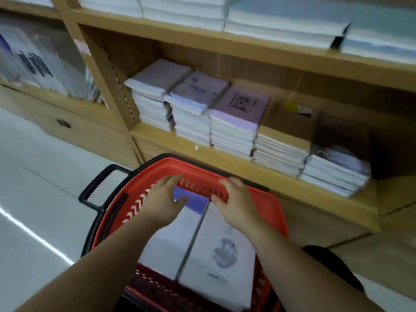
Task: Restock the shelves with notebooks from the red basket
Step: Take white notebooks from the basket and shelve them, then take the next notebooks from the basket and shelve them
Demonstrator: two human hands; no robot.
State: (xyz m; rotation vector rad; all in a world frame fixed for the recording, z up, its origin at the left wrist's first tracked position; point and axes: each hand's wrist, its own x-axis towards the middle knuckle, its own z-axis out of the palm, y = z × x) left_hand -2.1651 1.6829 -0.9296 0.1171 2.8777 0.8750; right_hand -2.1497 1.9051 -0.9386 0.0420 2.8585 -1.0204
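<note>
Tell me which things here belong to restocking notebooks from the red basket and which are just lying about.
Job: red basket; notebooks in it; left hand and right hand over it; lower shelf with its notebook stacks.
Just there: brown box on that shelf; upright folders in the left bay; drawer below them; top-shelf stacks.

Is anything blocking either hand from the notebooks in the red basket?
Nothing visible does. The left hand and right hand hover directly over the notebooks in the open-topped red basket, near its far wall.

Head camera looks down, close over basket (273, 208), facing shelves (225, 159).
</note>
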